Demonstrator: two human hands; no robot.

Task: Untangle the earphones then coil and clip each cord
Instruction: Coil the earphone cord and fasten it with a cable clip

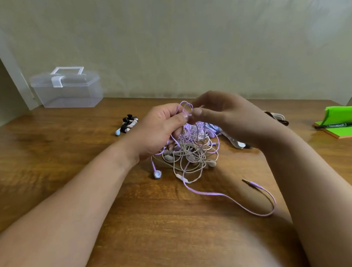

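across the wooden table (50,160), whose far edge is set against a pale wall, two bare forearms are stretched forward from the near corners and brought together above the middle. a clear lidded plastic box (66,90) is placed at the far left corner, well apart from the hands.

the left hand (158,130) is raised off the wood with its palm turned inward; its fingers are curled round a purple cord (185,107) and the thumb is pressed onto it. the right hand (227,118) is held just beside it at the same height, somewhat blurred, with thumb and fingertips closed in a pinch on the small loop of that cord between the two hands.

the tangle of earphones (192,151), white and purple, is heaped on the table directly beneath the hands, with strands drawn up into the left grip. bare wood is left on the near side and to the left.

a green note pad (344,130) with a marker (337,125) laid on it is seen by the right edge. a coiled, clipped bundle (127,124) is set left of the hands. the purple cord is trailed toward the near right, ended by a jack plug (250,183). an earbud (157,174) is hung below the left wrist.
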